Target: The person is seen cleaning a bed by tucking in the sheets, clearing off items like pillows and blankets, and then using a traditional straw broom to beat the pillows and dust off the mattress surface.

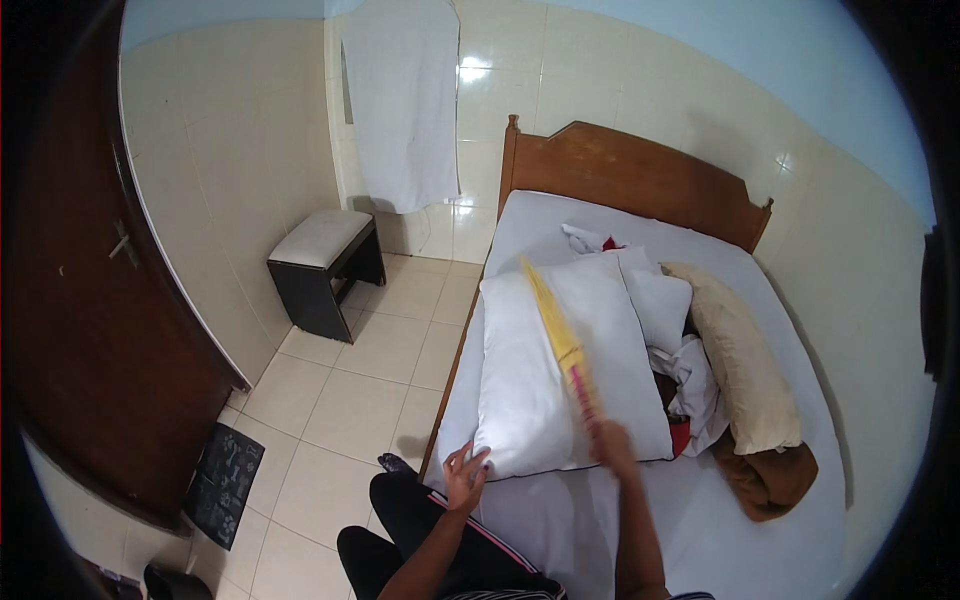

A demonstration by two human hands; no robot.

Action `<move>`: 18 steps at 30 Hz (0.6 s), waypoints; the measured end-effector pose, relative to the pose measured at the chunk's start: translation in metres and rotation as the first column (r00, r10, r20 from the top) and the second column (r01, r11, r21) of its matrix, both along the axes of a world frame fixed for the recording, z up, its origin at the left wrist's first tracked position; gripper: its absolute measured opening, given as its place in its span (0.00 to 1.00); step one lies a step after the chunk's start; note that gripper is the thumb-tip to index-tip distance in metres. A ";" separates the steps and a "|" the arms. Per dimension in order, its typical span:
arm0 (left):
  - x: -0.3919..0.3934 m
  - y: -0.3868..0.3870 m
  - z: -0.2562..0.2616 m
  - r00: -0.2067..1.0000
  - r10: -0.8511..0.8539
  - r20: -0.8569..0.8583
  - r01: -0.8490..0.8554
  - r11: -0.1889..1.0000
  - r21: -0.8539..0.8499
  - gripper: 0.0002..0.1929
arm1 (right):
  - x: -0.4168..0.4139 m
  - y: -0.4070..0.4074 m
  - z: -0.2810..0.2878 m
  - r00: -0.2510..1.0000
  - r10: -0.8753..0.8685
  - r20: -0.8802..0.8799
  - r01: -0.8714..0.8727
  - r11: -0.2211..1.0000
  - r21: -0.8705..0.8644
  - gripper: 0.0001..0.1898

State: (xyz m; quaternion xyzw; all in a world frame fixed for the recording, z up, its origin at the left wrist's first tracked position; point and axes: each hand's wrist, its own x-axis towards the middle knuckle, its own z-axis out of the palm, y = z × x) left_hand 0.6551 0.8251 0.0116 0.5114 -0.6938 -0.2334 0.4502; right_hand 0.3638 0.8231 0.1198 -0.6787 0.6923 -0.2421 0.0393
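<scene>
A large white pillow point(517, 360) with dark piping lies on a bed covered by a pale sheet point(540, 517). My left hand point(465, 476) rests at its near left corner, fingers spread on the fabric; whether they pinch it is unclear. In my right hand point(615, 450) is the handle of a yellow bristle bed brush point(555, 322), slightly blurred, which extends diagonally over the pillow. Beyond and beside the big pillow lie a smaller white pillow point(660, 307), crumpled white cloth point(697, 390), a long beige bolster point(739, 360) and a folded brown blanket point(772, 480).
A wooden headboard point(630, 165) stands against the tiled wall. Left of the bed are a black stool with a pale cushion point(322, 236), a dark patterned mat point(225, 480) and a brown door point(67, 262). A white towel point(405, 97) hangs on the wall.
</scene>
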 end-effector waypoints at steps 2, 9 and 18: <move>0.003 0.004 0.004 1.000 0.008 -0.015 -0.008 1.000 -0.024 0.16 | -0.012 0.019 0.081 0.921 0.071 0.383 -0.037 0.995 -0.095 0.19; 0.004 0.000 0.011 0.999 0.042 -0.024 -0.043 0.996 -0.079 0.14 | 0.041 0.016 0.174 0.705 0.571 0.419 0.424 0.134 -0.896 0.29; 0.004 -0.001 -0.002 0.998 0.042 -0.038 -0.047 0.988 -0.144 0.12 | -0.046 0.042 0.051 0.724 0.013 0.689 0.176 0.963 -0.203 0.20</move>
